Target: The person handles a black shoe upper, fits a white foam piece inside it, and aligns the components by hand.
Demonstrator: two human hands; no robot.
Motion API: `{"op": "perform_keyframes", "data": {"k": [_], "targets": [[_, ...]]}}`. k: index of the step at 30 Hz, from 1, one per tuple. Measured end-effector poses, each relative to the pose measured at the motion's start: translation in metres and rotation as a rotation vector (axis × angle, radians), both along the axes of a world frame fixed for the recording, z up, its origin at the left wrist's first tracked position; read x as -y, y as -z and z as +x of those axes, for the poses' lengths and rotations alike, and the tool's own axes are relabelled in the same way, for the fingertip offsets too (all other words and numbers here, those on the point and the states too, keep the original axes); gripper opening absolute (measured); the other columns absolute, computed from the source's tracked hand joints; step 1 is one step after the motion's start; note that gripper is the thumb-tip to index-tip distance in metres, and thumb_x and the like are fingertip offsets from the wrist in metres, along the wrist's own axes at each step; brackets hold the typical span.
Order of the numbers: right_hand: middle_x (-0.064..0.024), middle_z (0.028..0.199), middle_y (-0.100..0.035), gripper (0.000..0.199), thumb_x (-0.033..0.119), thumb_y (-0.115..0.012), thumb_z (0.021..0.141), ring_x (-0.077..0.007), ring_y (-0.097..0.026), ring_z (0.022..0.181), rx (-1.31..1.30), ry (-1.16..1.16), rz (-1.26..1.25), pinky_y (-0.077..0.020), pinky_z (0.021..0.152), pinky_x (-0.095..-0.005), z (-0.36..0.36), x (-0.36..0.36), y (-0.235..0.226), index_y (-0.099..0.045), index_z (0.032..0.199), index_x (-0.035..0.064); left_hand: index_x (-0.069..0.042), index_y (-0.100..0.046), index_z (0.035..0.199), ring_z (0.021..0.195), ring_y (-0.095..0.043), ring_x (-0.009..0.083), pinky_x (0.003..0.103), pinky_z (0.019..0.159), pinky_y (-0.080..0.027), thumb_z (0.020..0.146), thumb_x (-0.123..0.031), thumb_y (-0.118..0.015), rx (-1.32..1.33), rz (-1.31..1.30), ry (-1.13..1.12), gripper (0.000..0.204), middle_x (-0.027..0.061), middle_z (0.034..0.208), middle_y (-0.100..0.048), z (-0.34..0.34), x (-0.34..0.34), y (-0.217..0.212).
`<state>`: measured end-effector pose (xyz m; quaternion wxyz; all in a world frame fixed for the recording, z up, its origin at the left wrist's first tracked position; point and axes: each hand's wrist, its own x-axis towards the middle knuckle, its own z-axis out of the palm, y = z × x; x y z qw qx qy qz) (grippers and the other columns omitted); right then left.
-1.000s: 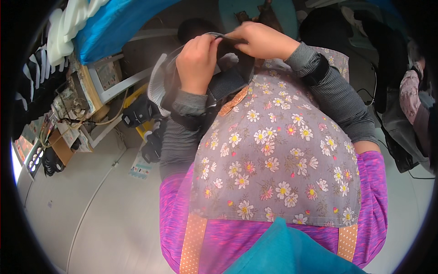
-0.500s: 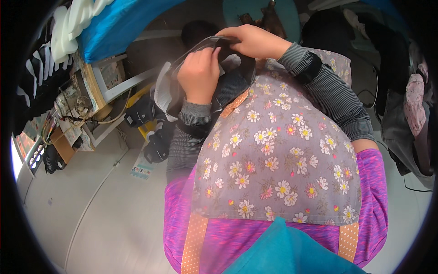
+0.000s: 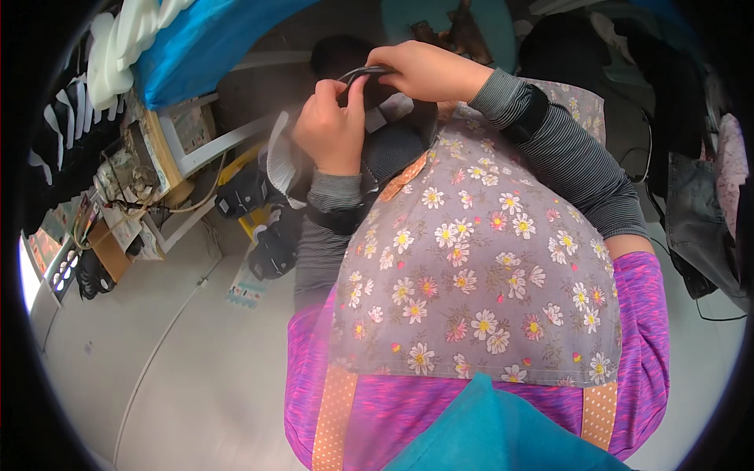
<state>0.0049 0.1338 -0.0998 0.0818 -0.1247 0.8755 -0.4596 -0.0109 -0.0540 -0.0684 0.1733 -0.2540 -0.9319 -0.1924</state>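
Note:
My left hand point(image 3: 330, 129) is closed, with thumb and fingers pinching the edge of a dark fabric piece point(image 3: 390, 151). This piece has a ribbed or mesh surface and looks like a shoe upper, though its full shape is hidden behind my hands. My right hand point(image 3: 428, 71) grips the same dark edge from the far side, its fingertips close to the left ones. Between them the edge bends into a narrow arch. A white curved part point(image 3: 280, 161) shows beside my left wrist; I cannot tell whether it belongs to the held piece. A flowered apron point(image 3: 471, 259) covers my lap.
Dark shoe-like pieces point(image 3: 271, 250) lie at the left by a yellow frame. Behind them is a white-framed bench point(image 3: 224, 145) with cords, below a blue cover point(image 3: 212, 47). A teal round surface point(image 3: 404, 17) holds brown items at the far side. Grey clothing point(image 3: 703, 220) shows at right.
The dark edge was stretched wide between my hands and is now bent narrower. My left hand has shifted slightly up and left; my right has moved slightly left. Clothing at the right edge has shifted.

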Motion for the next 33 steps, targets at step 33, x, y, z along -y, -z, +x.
{"op": "perform_keyframes", "data": {"k": [33], "targets": [[-0.0123, 0.097, -0.071, 0.022, 0.019, -0.061, 0.092, -0.0314, -0.068, 0.088, -0.217, 0.149, -0.015, -0.0536, 0.080, -0.0388, -0.005, -0.008, 0.009, -0.068, 0.110, 0.0087, -0.008, -0.070, 0.082, 0.064, -0.065, 0.0256, 0.034, 0.057, -0.048, 0.081, -0.031, -0.076, 0.173, -0.206, 0.014, 0.024, 0.0088, 0.072, -0.067, 0.008, 0.009, -0.042]]}}
